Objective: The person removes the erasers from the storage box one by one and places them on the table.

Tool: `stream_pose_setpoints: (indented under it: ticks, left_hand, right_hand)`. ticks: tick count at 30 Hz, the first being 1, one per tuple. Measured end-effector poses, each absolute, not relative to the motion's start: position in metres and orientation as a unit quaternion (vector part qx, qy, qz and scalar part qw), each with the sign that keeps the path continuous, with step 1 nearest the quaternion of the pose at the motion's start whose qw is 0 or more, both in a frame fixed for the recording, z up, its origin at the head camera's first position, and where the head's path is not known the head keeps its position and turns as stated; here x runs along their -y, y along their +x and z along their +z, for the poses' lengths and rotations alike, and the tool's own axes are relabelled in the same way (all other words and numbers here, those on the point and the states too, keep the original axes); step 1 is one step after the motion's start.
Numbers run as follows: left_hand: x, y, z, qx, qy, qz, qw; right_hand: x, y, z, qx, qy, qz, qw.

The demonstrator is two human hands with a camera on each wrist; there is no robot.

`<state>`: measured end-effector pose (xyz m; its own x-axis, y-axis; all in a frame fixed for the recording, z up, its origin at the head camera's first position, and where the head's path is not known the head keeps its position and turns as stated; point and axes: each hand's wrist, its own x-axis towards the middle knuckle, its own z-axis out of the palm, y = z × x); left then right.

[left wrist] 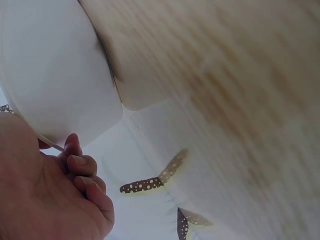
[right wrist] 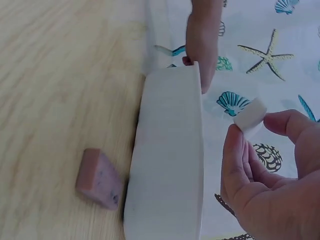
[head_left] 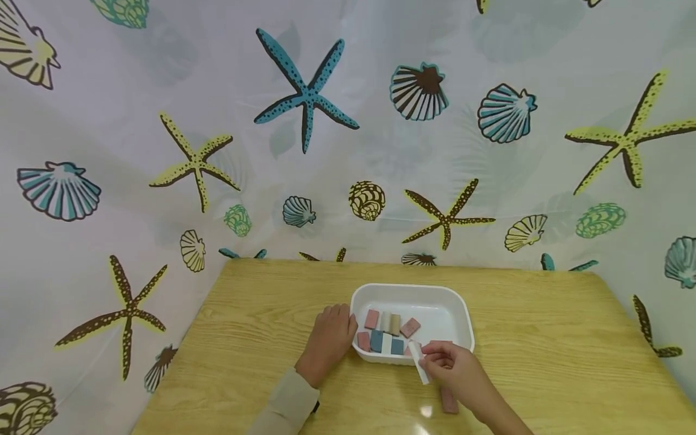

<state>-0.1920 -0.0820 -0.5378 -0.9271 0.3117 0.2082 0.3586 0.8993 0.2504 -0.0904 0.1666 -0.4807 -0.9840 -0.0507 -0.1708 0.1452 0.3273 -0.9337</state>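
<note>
A white tray (head_left: 462,314) stands on the table with several small blocks in it that look like erasers. Pink erasers (head_left: 411,327) lie loose there, with a blue eraser (head_left: 377,341) in a white band and a tan-and-white block (head_left: 395,324). My left hand (head_left: 328,338) grips the tray's left rim, its fingers curled at the edge in the left wrist view. Between thumb and fingertips, my right hand (head_left: 457,368) pinches a white eraser (right wrist: 251,116), tilted above the tray's front right rim. Another pink eraser (right wrist: 99,179) lies on the table below the right hand.
The wood-grain table (head_left: 544,338) extends to both sides of the tray. A white curtain (head_left: 348,151) printed with starfish and shells hangs behind the table and along its sides.
</note>
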Motion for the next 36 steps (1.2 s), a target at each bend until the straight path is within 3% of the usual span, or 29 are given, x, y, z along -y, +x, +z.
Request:
stream_pose_setpoints:
  ticks: [4,13,21,36]
  left_hand:
    - [0.081,-0.195,-0.539,0.972,-0.171,-0.141,0.081]
    - [0.080,-0.195,-0.540,0.972,-0.170,-0.143,0.082]
    - [0.081,-0.195,-0.536,0.970,-0.171,-0.149,0.081]
    - [0.067,-0.153,-0.534,0.977,-0.134,-0.145,0.079]
  right_hand:
    - [-0.170,-0.083,-0.483,-0.844,0.023,-0.532,0.067]
    - [-0.176,-0.068,-0.501,-0.850,0.002,-0.518,0.093]
    - [-0.169,-0.061,-0.511,-0.871,0.048,-0.483,0.074]
    - [-0.178,-0.039,-0.518,-0.930,-0.015,-0.362,0.059]
